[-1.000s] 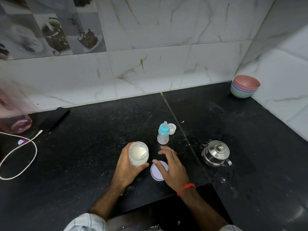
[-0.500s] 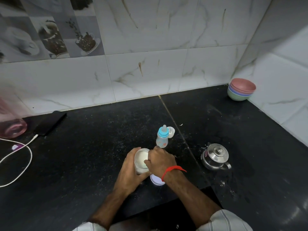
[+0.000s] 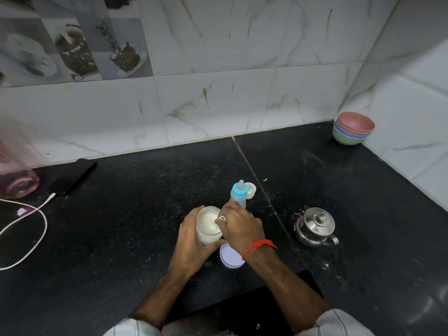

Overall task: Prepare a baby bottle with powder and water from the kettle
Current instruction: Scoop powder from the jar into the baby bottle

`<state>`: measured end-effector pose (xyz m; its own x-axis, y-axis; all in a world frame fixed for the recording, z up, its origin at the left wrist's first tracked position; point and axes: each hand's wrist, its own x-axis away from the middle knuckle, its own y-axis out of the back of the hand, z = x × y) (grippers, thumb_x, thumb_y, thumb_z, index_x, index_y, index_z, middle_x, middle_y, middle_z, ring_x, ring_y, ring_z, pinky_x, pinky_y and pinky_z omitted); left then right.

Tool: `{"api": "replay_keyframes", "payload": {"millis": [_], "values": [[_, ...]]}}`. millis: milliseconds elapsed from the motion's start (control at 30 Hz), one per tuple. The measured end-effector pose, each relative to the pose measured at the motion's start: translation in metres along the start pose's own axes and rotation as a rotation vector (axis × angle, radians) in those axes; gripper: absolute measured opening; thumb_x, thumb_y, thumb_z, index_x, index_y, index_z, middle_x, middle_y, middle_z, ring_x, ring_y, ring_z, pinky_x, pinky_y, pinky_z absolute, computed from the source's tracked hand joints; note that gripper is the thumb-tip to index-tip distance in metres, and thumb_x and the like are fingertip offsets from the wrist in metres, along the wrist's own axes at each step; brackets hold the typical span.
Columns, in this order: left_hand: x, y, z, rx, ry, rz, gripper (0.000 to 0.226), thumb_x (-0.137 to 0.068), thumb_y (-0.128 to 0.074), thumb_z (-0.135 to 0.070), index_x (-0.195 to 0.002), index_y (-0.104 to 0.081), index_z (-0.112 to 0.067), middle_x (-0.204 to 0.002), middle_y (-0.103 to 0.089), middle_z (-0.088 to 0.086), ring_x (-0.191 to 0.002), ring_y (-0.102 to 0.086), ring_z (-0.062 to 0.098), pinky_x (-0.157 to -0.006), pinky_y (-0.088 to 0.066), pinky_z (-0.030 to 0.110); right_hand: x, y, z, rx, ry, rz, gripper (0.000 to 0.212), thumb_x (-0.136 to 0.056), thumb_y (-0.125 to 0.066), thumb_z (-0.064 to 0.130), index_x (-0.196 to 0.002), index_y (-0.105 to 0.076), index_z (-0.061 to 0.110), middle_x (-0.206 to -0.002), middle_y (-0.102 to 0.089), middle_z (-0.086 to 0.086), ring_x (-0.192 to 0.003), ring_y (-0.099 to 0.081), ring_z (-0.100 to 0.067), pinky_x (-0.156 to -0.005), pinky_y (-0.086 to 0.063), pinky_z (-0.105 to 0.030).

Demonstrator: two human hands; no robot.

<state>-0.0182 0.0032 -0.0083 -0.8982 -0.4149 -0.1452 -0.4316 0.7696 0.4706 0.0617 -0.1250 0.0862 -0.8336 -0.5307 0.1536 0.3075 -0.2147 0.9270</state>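
Observation:
My left hand grips an open clear jar of white powder standing on the black counter. My right hand rests over the jar's right rim, its fingertips pinching a small white scoop handle that dips into the powder. The jar's pale lid lies flat just in front, partly under my right wrist. Behind the jar stands the baby bottle with its blue collar and teat on, its white cap lying beside it. A small steel kettle with its lid on stands to the right.
Stacked coloured bowls sit in the back right corner. A black phone with a white charging cable lies at the left, beside a pink container. Powder specks dot the counter. Tiled walls close in behind and on the right.
My right hand left the lid on the counter, moved up to the jar mouth and now pinches the scoop in the powder. The left hand kept its hold on the jar.

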Motion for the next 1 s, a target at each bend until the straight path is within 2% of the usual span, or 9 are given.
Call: {"api": "replay_keyframes", "payload": {"millis": [200,333,433,500,567,700,800,900,1000], "values": [[-0.007,0.002,-0.014,-0.084,-0.048,0.056,0.1,-0.065,-0.091,-0.057,-0.148,-0.035,-0.048,-0.148,-0.04,-0.03,-0.137,-0.039,0.003,-0.101,-0.038,0.026,-0.002,0.006,-0.009,0.036,0.068,-0.032,0.033,-0.099,-0.064,0.04,-0.124,-0.072,0.019,-0.147,-0.05,0.01,-0.135,-0.046,-0.016,-0.1,-0.051,-0.041],[-0.008,-0.003,-0.013,-0.083,-0.041,0.031,0.102,-0.065,-0.093,-0.053,-0.15,-0.039,-0.039,-0.151,-0.042,-0.024,-0.139,-0.04,0.008,-0.105,-0.037,0.025,-0.005,0.007,-0.017,-0.213,0.001,-0.092,0.027,-0.095,-0.07,0.037,-0.11,-0.076,0.016,-0.142,-0.056,0.012,-0.131,-0.051,-0.012,-0.099,-0.051,-0.039],[-0.011,-0.003,-0.014,-0.096,-0.05,0.011,0.1,-0.064,-0.096,-0.043,-0.148,-0.042,-0.035,-0.152,-0.043,-0.021,-0.14,-0.04,0.009,-0.109,-0.033,0.025,-0.009,0.009,-0.028,-0.423,-0.076,-0.2,0.021,-0.09,-0.076,0.037,-0.093,-0.077,0.016,-0.13,-0.066,0.01,-0.12,-0.06,-0.012,-0.097,-0.053,-0.039],[-0.012,-0.002,-0.016,-0.104,-0.065,0.004,0.099,-0.063,-0.097,-0.04,-0.146,-0.043,-0.035,-0.151,-0.044,-0.02,-0.14,-0.04,0.007,-0.115,-0.03,0.029,-0.011,0.013,-0.033,-0.564,-0.151,-0.207,0.028,-0.087,-0.081,0.031,-0.086,-0.075,0.004,-0.116,-0.074,-0.006,-0.109,-0.067,-0.022,-0.093,-0.054,-0.035],[-0.013,-0.003,-0.02,-0.094,-0.069,-0.003,0.1,-0.063,-0.098,-0.037,-0.145,-0.042,-0.037,-0.149,-0.043,-0.02,-0.14,-0.039,0.004,-0.116,-0.026,0.025,-0.01,0.015,-0.037,-0.697,-0.228,-0.204,0.035,-0.086,-0.082,0.027,-0.087,-0.073,-0.007,-0.103,-0.075,-0.02,-0.1,-0.069,-0.032,-0.09,-0.056,-0.041],[-0.013,-0.007,-0.028,-0.048,-0.074,0.005,0.101,-0.063,-0.099,-0.032,-0.142,-0.038,-0.043,-0.147,-0.045,-0.02,-0.138,-0.038,-0.001,-0.109,-0.021,0.006,-0.006,0.017,-0.045,-0.915,-0.316,-0.149,0.02,-0.087,-0.082,0.026,-0.09,-0.08,0.006,-0.091,-0.079,-0.005,-0.093,-0.072,-0.019,-0.075,-0.055,-0.026],[-0.013,-0.011,-0.029,-0.05,-0.071,0.016,0.102,-0.064,-0.098,-0.036,-0.148,-0.041,-0.035,-0.151,-0.046,-0.017,-0.141,-0.04,0.003,-0.112,-0.021,0.011,-0.002,0.018,-0.049,-1.039,-0.37,-0.102,0.013,-0.091,-0.077,0.026,-0.091,-0.078,0.013,-0.089,-0.074,0.003,-0.088,-0.065,-0.007,-0.072,-0.051,-0.024],[-0.013,-0.014,-0.031,-0.047,-0.061,0.015,0.103,-0.064,-0.098,-0.036,-0.15,-0.041,-0.031,-0.151,-0.047,-0.016,-0.142,-0.04,0.005,-0.114,-0.026,0.021,-0.001,0.017,-0.059,-1.199,-0.484,-0.072,0.013,-0.092,-0.077,0.032,-0.094,-0.076,0.019,-0.102,-0.073,-0.001,-0.101,-0.066,-0.018,-0.091,-0.059,-0.043],[-0.012,-0.013,-0.033,-0.044,-0.044,-0.01,0.104,-0.064,-0.098,-0.035,-0.15,-0.041,-0.03,-0.148,-0.045,-0.02,-0.137,-0.038,-0.001,-0.118,-0.032,0.032,-0.004,0.018,-0.074,-1.393,-0.599,-0.102,0.022,-0.092,-0.077,0.031,-0.106,-0.074,0.014,-0.109,-0.069,-0.006,-0.104,-0.066,-0.025,-0.092,-0.06,-0.05]]}}
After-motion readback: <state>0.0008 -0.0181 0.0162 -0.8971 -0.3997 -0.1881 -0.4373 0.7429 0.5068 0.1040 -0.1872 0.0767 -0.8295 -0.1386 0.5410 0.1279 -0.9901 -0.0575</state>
